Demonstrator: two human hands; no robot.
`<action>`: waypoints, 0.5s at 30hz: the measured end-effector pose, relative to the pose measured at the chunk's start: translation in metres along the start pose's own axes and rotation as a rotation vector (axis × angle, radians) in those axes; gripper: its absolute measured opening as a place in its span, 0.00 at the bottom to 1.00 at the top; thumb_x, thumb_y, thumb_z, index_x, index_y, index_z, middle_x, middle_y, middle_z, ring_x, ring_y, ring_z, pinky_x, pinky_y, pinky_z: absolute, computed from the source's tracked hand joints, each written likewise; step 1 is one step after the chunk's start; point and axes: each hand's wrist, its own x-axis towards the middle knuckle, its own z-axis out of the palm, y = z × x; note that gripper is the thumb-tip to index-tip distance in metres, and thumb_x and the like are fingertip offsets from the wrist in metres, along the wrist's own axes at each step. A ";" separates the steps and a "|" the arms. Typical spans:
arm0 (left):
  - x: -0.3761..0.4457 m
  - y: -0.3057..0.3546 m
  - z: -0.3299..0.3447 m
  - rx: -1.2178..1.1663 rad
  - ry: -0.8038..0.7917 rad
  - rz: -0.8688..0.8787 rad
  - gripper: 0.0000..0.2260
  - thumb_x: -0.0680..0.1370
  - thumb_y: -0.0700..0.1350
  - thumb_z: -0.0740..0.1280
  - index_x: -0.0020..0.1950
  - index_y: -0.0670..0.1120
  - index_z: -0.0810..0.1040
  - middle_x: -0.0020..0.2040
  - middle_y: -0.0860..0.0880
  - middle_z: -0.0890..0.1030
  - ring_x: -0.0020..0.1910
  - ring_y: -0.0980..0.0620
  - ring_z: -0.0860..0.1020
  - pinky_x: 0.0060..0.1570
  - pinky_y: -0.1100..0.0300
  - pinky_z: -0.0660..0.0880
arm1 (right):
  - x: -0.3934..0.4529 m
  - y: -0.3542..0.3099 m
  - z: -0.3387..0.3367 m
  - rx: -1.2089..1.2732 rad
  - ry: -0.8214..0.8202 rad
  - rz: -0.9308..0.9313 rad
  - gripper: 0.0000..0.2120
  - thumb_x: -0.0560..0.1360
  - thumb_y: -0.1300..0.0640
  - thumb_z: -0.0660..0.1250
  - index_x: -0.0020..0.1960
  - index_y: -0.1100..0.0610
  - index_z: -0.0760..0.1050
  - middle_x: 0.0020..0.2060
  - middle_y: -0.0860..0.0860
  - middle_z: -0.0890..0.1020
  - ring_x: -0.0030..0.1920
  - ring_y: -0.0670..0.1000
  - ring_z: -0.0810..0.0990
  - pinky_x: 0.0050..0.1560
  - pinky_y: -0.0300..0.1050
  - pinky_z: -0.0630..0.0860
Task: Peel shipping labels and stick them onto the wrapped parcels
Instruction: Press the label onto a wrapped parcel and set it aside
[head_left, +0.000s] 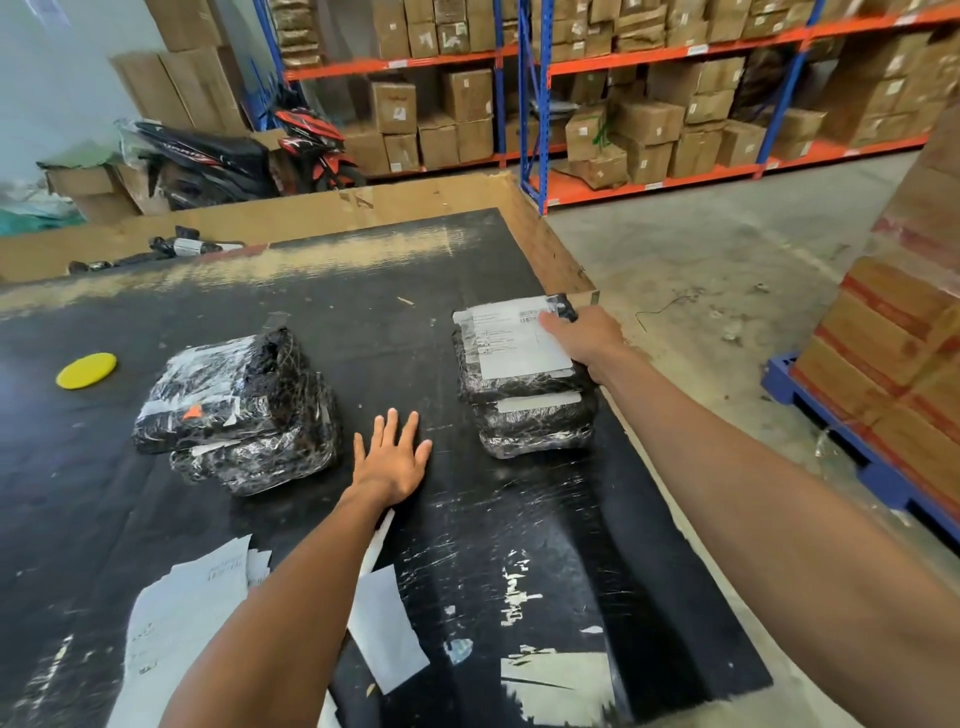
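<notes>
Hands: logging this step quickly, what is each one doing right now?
Left hand: open, flat on the black table, holding nothing.
Right hand: on the labelled top parcel of the right stack; grip cannot be told.

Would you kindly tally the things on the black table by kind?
Wrapped parcels: 4, stacked two and two
Yellow disc: 1
Loose paper sheets: several overlapping, count unclear
Total, sheets aside: 5
</notes>
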 end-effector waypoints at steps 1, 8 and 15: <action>0.000 -0.001 -0.003 -0.013 -0.012 0.008 0.27 0.84 0.59 0.47 0.81 0.55 0.45 0.82 0.48 0.41 0.80 0.47 0.40 0.77 0.42 0.39 | -0.002 0.000 -0.001 -0.065 0.020 -0.021 0.19 0.78 0.41 0.66 0.46 0.59 0.71 0.45 0.55 0.77 0.47 0.57 0.76 0.44 0.47 0.69; -0.023 -0.003 -0.025 -0.140 -0.014 0.040 0.25 0.82 0.50 0.61 0.79 0.49 0.61 0.81 0.45 0.57 0.79 0.45 0.58 0.76 0.51 0.56 | -0.017 -0.007 -0.008 -0.436 0.100 -0.156 0.16 0.83 0.51 0.58 0.59 0.61 0.76 0.61 0.62 0.78 0.62 0.65 0.76 0.52 0.53 0.72; -0.079 -0.018 -0.022 -0.409 0.215 0.032 0.13 0.81 0.43 0.64 0.66 0.46 0.79 0.59 0.45 0.83 0.57 0.47 0.80 0.57 0.61 0.72 | -0.077 0.002 0.028 -0.658 0.224 -0.607 0.19 0.77 0.66 0.62 0.65 0.56 0.78 0.70 0.56 0.72 0.71 0.60 0.67 0.71 0.55 0.61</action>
